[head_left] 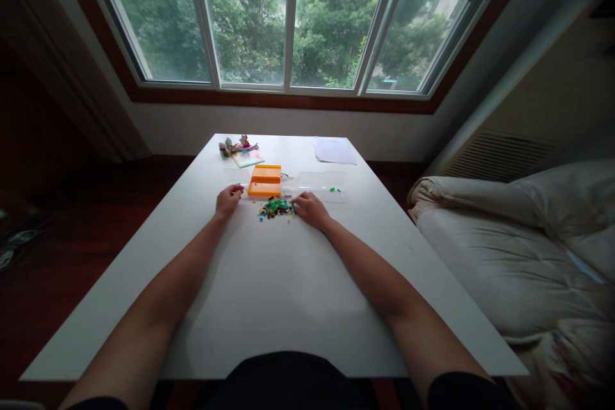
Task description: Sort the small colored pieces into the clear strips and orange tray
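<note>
A small heap of tiny coloured bricks (276, 207) lies on the white table (269, 282), just in front of an orange tray (264, 180). My left hand (227, 199) rests left of the heap with its fingers curled in a pinch; what they hold is too small to make out. My right hand (310, 209) sits at the heap's right edge, fingers bent and touching the bricks. A clear plastic tray (319, 186) with a few green pieces lies behind my right hand.
A small built toy model (236, 144) and a booklet (248, 158) stand at the table's far left. White paper sheets (334, 149) lie at the far right. A bed with pale bedding (528, 237) is close on the right. Windows fill the wall beyond.
</note>
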Available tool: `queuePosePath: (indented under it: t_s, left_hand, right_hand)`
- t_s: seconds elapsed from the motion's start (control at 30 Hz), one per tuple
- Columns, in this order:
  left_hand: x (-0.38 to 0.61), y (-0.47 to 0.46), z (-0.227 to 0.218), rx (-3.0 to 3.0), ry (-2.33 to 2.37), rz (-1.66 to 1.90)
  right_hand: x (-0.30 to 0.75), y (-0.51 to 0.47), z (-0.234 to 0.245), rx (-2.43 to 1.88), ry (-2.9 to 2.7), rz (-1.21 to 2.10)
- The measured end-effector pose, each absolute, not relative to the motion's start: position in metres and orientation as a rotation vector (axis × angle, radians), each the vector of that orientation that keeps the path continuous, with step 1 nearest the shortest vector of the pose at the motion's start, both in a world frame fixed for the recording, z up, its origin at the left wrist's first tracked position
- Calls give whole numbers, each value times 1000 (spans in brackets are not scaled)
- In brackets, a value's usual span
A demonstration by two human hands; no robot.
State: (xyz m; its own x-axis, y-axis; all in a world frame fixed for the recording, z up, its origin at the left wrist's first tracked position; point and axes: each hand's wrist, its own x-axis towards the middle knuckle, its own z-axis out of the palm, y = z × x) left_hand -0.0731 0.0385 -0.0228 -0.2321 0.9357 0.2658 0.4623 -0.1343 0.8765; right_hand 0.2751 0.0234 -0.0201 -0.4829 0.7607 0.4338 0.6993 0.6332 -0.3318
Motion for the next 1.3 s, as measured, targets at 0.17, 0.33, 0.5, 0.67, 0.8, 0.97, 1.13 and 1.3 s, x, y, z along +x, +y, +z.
queuePosePath:
  t_s: [0.17, 0.33, 0.5, 0.67, 0.8, 0.97, 1.13, 1.3]
  left_hand:
    - [-50, 23, -18, 1986, 1678, 1177]
    - [-30, 9, -14, 2357, 1503, 1049]
    - [-25, 5, -12, 2481, 1392, 931]
    - [-24, 4, -12, 2499, 1341, 924]
    - [-23, 3, -12, 2508, 1357, 894]
    - [-22, 1, -10, 2520, 1361, 893]
    - [-22, 2, -12, 2554, 1325, 870]
    - [-23, 3, -13, 2579, 1255, 857]
  right_hand:
    - [275, 25, -21, -1130, -2306, 148]
    - [275, 23, -20, -1094, -2296, 153]
    - [276, 21, -17, -1030, -2325, 179]
    - [275, 21, -16, -1022, -2351, 193]
    - [274, 21, -18, -1050, -2310, 189]
    - [273, 20, -16, -1058, -2271, 189]
    - [272, 17, -12, -1103, -2163, 199]
    - [276, 19, -6, -1157, -1947, 157]
